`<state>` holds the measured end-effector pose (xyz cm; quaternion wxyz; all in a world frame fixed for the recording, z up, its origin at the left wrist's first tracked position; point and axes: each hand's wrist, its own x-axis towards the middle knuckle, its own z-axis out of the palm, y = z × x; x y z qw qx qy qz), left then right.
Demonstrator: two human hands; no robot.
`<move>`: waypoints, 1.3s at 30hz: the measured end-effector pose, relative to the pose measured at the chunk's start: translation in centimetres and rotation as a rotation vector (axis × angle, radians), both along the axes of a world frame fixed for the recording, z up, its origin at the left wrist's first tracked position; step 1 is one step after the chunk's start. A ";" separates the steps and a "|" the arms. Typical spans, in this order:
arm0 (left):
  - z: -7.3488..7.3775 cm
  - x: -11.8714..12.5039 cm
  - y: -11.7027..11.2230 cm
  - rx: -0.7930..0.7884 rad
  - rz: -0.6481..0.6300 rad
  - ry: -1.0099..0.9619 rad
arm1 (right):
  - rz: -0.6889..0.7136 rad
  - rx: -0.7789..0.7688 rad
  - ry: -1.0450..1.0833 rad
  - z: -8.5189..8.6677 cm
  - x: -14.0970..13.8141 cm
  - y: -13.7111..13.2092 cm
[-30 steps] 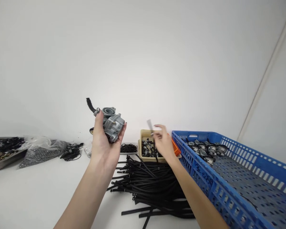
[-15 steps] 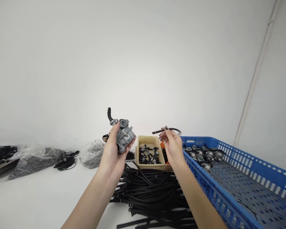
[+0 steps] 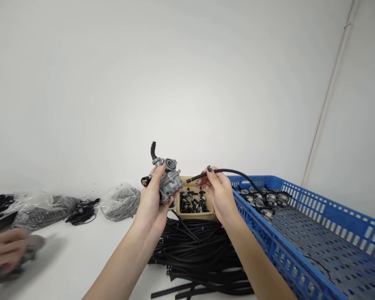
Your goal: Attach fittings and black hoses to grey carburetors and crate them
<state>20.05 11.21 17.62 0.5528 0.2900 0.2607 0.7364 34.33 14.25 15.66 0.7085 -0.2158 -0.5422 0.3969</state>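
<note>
"As the left hand (image 3: 153, 196) holds the carburetor (image 3: 171, 181) up above the table (image 3: 90, 250), how does its grip look?"

"Wrapped round the body, thumb on the near upper side, fingertips showing at the lower edge. The bent black boot (image 3: 153, 151) points upward."

"And the right hand (image 3: 220, 191)?"

"It has a narrow pinch, thumb and fingers on a black hose (image 3: 234, 171). One end points at the carburetor, near it but apart; the rest arches away to the right. Whether the far end touches anything, I cannot tell."

"What lies beyond and below?"

"A tan tub (image 3: 197, 216) with small black and metal parts in it. Nearer is a pile of black hoses (image 3: 203, 246), spread on the table."

"To the right?"

"A blue crate (image 3: 334, 208), more carburetors (image 3: 264, 198) grouped toward its far end."

"To the left?"

"A clear bag (image 3: 120, 203) of grey parts, then black cords (image 3: 83, 211), then a second bag (image 3: 50, 210). At the edge is another person's hand (image 3: 6, 250), blurred, with a grey thing too smeared to name."
</note>
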 end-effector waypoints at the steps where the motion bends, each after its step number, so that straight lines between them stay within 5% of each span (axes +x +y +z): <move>1: 0.0 0.0 0.1 0.006 0.002 0.007 | -0.018 0.003 -0.013 0.0 0.1 0.0; 6: -0.2 -0.2 0.3 -0.024 -0.002 0.045 | -0.058 0.045 -0.155 -0.5 -0.5 0.3; 14: -0.3 -0.1 0.2 -0.006 -0.003 0.036 | -0.112 0.052 -0.052 -0.3 -0.1 0.0; 23: -0.2 0.0 0.1 -0.002 -0.015 0.048 | -0.027 0.051 -0.290 -0.5 -0.7 0.2; 31: -0.1 0.3 0.1 0.005 -0.052 0.090 | 0.103 0.111 -0.205 -0.5 -0.6 -0.3; 39: -0.6 0.5 0.1 0.043 0.178 0.173 | 0.107 0.148 -0.184 -2.3 -2.5 0.5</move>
